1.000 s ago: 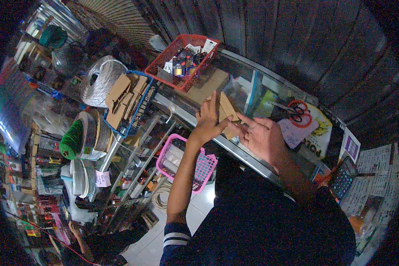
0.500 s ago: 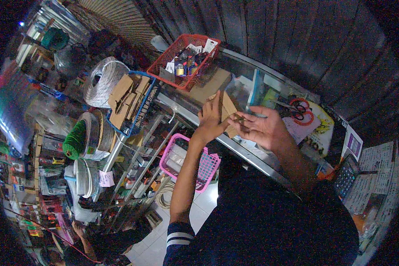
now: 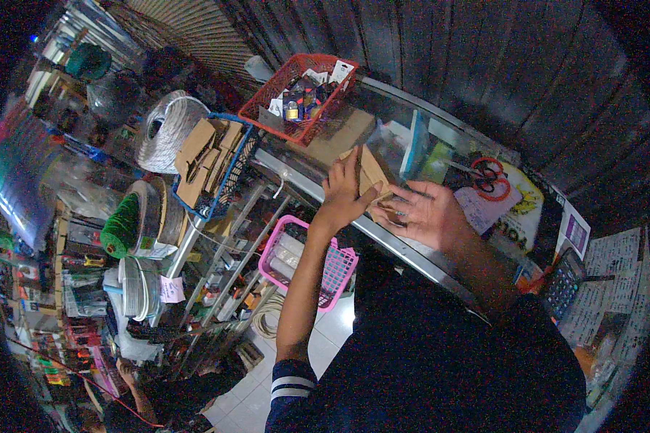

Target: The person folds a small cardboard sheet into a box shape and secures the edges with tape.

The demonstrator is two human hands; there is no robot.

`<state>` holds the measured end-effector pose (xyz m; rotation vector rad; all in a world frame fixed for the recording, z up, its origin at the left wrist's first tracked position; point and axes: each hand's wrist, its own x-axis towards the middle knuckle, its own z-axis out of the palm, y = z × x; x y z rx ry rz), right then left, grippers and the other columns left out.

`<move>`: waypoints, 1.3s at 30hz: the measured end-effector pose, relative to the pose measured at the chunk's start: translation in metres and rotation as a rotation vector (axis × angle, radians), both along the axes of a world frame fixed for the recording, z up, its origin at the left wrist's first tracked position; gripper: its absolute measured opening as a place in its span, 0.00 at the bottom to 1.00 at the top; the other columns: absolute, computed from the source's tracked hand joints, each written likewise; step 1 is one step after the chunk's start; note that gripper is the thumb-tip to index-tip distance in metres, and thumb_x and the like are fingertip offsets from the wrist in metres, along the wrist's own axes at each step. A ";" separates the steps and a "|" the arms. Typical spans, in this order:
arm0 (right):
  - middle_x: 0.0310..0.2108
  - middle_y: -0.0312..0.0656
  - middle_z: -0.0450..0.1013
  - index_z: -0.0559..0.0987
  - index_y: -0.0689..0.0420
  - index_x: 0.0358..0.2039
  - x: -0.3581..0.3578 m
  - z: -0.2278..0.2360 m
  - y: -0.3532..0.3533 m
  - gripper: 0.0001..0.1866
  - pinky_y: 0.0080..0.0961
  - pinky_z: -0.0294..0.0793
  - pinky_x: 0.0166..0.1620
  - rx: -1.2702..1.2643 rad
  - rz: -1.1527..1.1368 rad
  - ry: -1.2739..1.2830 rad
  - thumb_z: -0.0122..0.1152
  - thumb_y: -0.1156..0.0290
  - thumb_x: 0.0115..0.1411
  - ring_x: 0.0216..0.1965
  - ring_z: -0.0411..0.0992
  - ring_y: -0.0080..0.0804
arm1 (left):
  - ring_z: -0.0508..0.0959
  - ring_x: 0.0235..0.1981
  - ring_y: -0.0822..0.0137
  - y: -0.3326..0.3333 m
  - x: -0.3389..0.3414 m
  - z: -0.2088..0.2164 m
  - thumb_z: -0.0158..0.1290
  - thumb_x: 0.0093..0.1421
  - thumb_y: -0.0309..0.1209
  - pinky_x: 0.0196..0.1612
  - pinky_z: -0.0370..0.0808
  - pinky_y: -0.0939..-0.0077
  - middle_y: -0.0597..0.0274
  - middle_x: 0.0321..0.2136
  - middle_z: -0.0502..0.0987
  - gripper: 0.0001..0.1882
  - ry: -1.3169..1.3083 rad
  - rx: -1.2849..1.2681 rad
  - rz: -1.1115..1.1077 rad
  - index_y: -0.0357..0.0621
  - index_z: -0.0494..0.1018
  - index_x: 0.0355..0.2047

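A folded piece of brown cardboard (image 3: 373, 172) lies at the near edge of the glass counter. My left hand (image 3: 341, 198) grips its near left side, fingers along the edge and thumb across the lower part. At its lower right corner is my right hand (image 3: 425, 216), with fingers apart and slightly bent, the fingertips close to the cardboard. Whether they touch it is hard to tell.
A red basket (image 3: 267, 101) of packaged padlocks stands on the counter's far left. Scissors (image 3: 490, 180) with red handles lie to the right. A blue crate (image 3: 247, 141) holds cardboard pieces; a pink basket (image 3: 267, 270) sits below. A calculator (image 3: 562, 278) is at right.
The cardboard lies flatter and shows more of its face. My right hand's fingers have spread and moved slightly away from my left thumb. My left hand stays nearly in place.
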<state>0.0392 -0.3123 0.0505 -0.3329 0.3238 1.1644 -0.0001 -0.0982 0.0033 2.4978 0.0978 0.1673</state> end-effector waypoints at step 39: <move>0.28 0.39 0.76 0.76 0.53 0.44 -0.008 -0.035 0.016 0.18 0.15 0.57 0.20 -0.810 0.128 -0.741 0.60 0.55 0.60 0.23 0.71 0.23 | 0.57 0.61 0.42 -0.012 0.003 -0.035 0.46 0.64 0.49 0.63 0.50 0.47 0.50 0.60 0.63 0.32 -0.454 -0.004 0.100 0.42 0.60 0.62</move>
